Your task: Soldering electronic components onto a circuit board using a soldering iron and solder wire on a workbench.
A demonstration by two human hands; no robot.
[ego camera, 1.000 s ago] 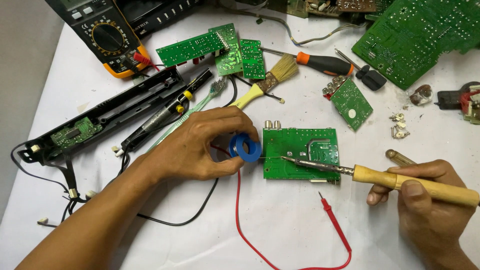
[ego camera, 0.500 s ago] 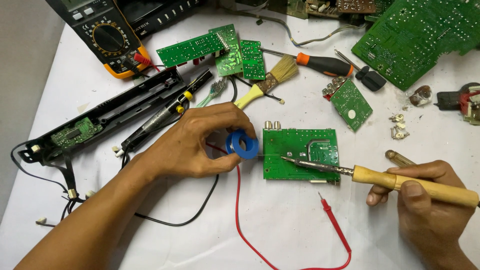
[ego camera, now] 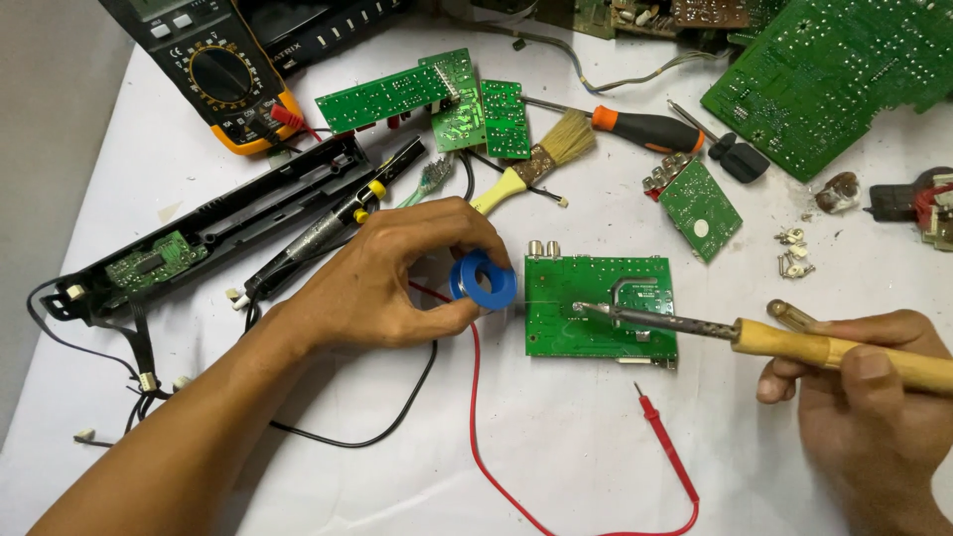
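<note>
right hand (ego camera: 874, 397) had its fingers wrapped tight round the soldering iron (ego camera: 754, 333), which lay nearly flat, long axis running right to left, handle out past the right of the green board (ego camera: 566, 313), tip on that board's middle. left hand (ego camera: 382, 283) sat just left of the board, fingers pinching a blue ring (ego camera: 483, 280) stood on edge. board lay flat on the white worktop (ego camera: 556, 437).

Your left hand (ego camera: 382, 283) pinches a blue solder spool (ego camera: 483, 280) just beside a green circuit board (ego camera: 600, 306) on the white table (ego camera: 556, 447). Your right hand (ego camera: 874, 397) grips a wooden-handled soldering iron (ego camera: 754, 333), its tip on the board.
</note>
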